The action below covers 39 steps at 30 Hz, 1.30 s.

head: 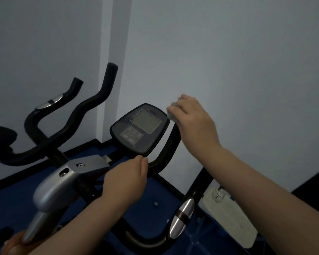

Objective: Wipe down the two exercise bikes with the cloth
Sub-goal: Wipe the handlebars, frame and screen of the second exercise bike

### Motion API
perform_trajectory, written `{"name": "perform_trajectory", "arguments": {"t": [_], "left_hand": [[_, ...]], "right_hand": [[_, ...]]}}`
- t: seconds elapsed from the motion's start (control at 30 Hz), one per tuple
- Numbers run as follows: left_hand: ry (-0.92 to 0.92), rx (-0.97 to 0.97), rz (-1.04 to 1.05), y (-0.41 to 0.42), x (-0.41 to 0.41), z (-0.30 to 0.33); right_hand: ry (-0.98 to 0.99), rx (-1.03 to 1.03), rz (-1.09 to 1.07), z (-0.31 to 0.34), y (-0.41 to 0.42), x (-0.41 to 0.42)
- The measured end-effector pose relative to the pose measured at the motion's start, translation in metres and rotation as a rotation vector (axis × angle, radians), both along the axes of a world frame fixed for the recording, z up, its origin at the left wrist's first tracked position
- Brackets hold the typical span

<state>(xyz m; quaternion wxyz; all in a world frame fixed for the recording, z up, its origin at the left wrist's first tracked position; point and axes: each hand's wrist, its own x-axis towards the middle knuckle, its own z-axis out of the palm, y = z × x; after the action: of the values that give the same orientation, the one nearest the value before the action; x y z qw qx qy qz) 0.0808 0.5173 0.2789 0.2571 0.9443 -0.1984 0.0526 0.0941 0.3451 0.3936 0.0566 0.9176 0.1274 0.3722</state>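
Observation:
The near exercise bike's black console (139, 128) with a grey screen faces me in the middle of the head view. My right hand (195, 118) is closed on a small white cloth (171, 112) and presses it on the top of the black right handlebar (170, 144), beside the console's upper right corner. My left hand (127, 178) grips the lower edge of the console, thumb on top. A second bike's black curved handlebars (77, 111) stand to the left against the wall.
A pale wall is close behind both bikes. Blue floor mats (147, 192) lie below. A silver stem housing (61, 183) and a chrome grip sensor (182, 216) are near my arms. A white flat object (230, 216) lies on the floor at right.

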Motion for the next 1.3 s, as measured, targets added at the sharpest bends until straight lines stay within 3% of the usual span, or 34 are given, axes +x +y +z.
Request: {"name": "perform_trajectory", "arguments": {"t": [0.1, 0.2, 0.37, 0.53, 0.7, 0.87, 0.97, 1.03, 1.17, 1.3], "left_hand": [[0.084, -0.007, -0.127, 0.011, 0.005, 0.007], [0.206, -0.126, -0.177, 0.030, 0.002, 0.007], [0.222, -0.268, -0.113, 0.061, -0.017, -0.009], [0.219, -0.461, -0.043, 0.066, -0.021, -0.014], [0.173, -0.587, 0.033, 0.069, -0.021, -0.019], [0.176, -0.662, 0.052, 0.068, -0.021, -0.018], [0.166, -0.680, 0.043, 0.069, -0.022, -0.018], [0.156, -0.673, 0.040, 0.070, -0.022, -0.018], [0.152, -0.681, 0.036, 0.069, -0.021, -0.020], [0.154, -0.699, 0.022, 0.069, -0.020, -0.024]], "right_hand": [[0.147, -0.076, -0.001, -0.041, 0.016, -0.018], [0.321, 0.130, 0.082, -0.050, 0.022, -0.038], [0.174, 0.088, 0.056, -0.025, 0.017, -0.026], [0.128, 0.614, -0.108, -0.092, 0.077, -0.063], [0.231, 0.612, 0.077, -0.070, 0.060, -0.064], [0.105, 0.829, -0.173, -0.086, 0.075, -0.063], [0.229, 0.797, -0.011, -0.108, 0.109, -0.077], [0.271, 0.737, 0.011, -0.090, 0.091, -0.067], [0.119, 0.692, -0.261, -0.054, 0.055, -0.047], [0.148, 0.602, -0.332, -0.093, 0.106, -0.058]]}}
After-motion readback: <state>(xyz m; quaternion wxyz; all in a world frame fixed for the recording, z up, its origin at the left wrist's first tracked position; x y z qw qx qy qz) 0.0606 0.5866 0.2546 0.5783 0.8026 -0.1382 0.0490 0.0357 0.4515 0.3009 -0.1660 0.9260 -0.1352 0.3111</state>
